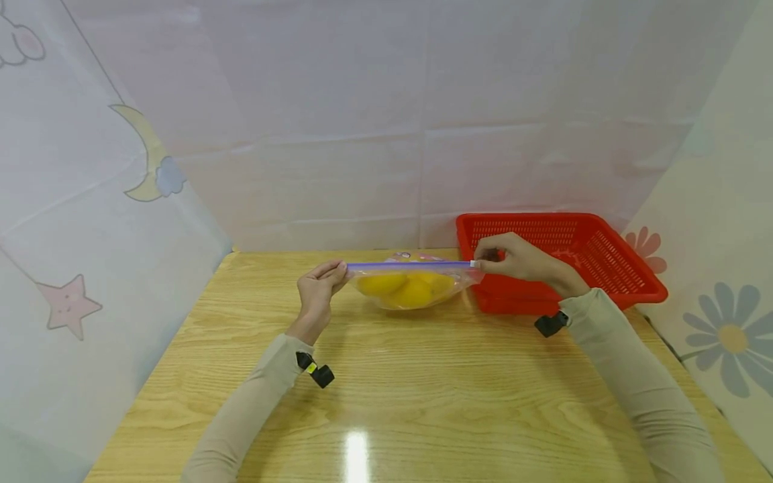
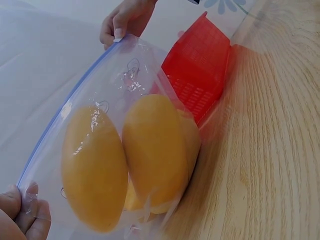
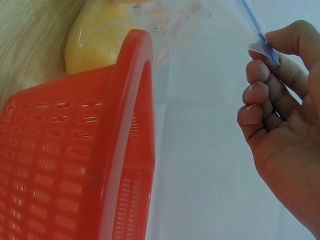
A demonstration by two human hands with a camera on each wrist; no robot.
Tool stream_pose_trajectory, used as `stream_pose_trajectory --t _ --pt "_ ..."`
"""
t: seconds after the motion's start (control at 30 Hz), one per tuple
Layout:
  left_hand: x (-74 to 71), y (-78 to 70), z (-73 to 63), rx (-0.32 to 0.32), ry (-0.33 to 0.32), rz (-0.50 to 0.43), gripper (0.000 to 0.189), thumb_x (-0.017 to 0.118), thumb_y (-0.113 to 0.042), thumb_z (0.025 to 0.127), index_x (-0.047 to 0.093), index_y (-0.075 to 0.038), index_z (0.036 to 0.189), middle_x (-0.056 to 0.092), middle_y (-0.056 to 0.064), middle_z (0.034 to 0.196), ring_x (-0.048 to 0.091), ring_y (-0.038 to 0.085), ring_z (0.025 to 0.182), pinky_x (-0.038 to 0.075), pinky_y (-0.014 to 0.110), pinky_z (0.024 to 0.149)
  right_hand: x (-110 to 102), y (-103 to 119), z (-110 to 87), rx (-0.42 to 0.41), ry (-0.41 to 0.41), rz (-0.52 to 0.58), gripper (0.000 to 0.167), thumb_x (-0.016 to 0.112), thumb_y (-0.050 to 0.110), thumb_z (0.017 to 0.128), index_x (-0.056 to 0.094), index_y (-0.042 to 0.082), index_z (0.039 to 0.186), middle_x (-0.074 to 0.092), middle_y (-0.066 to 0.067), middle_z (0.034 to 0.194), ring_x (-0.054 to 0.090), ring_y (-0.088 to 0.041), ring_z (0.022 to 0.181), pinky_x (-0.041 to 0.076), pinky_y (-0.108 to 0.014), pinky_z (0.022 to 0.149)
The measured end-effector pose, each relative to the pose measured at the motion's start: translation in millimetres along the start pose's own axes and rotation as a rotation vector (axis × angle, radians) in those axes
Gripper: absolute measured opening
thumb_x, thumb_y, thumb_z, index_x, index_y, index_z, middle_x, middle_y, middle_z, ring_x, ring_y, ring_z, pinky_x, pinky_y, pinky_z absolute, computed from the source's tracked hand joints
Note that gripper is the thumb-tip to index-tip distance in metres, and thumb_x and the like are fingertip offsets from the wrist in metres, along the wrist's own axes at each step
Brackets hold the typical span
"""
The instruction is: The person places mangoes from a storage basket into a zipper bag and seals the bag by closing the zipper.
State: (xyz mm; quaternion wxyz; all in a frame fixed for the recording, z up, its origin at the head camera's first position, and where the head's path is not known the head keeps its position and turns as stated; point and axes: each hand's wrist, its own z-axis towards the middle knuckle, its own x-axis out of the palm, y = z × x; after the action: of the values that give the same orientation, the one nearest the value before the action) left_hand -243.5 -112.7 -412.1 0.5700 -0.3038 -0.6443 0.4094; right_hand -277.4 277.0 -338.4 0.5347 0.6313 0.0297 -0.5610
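A clear zip bag [image 1: 465,276] with a blue closure strip [image 1: 410,266] is stretched between both hands. Inside it are several yellow mangoes [image 2: 95,170], and small printed figures show on its film. My left hand [image 1: 317,292] pinches the bag's left top corner between thumb and fingers. At the opposite end, my right hand [image 1: 513,257] pinches the strip near a small white slider [image 1: 474,263], its other fingers curled in the right wrist view. The strip runs straight and level in the head view. Whether it is sealed all along cannot be told.
A red slotted plastic basket [image 1: 649,290] stands at the right back of the wooden table [image 1: 410,382], just behind and below my right hand. Printed cloth walls [image 1: 332,134] close off the back and sides. A light reflection lies near the table's front.
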Motion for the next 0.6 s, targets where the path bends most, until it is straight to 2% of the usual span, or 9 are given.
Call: stream_pose_trajectory --t 0.2,0.4,0.6 --pt "0.6 1.9 -0.6 0.008 0.002 -0.011 0.025 0.074 0.000 0.086 0.069 0.009 0.109 0.074 0.011 0.088 0.073 0.019 0.075 0.055 0.035 0.084 -1 6 -3.7 0.025 -0.010 -0.019 0.005 0.067 0.010 0.095 0.071 0.008 0.095 0.058 0.002 0.077 0.046 -0.017 0.067 0.039 -0.028 0.058" --pt "-2.7 3.7 -0.1 0.034 0.008 -0.005 0.021 0.073 0.000 0.086 0.070 0.008 0.106 0.074 0.010 0.088 0.073 0.019 0.075 0.055 0.034 0.083 -1 7 -8.0 0.056 -0.015 -0.077 0.008 0.066 0.017 0.097 0.073 0.013 0.097 0.055 0.001 0.072 0.044 -0.014 0.063 0.038 -0.027 0.056" --pt "-5.9 2.4 -0.9 0.077 0.058 0.077 0.021 0.074 -0.005 0.087 0.071 0.006 0.106 0.075 0.008 0.087 0.072 0.018 0.077 0.055 0.036 0.086 3 9 -16.2 0.075 -0.044 -0.116 0.007 0.066 0.016 0.097 0.072 0.013 0.096 0.058 -0.005 0.071 0.044 -0.012 0.061 0.038 -0.027 0.055"
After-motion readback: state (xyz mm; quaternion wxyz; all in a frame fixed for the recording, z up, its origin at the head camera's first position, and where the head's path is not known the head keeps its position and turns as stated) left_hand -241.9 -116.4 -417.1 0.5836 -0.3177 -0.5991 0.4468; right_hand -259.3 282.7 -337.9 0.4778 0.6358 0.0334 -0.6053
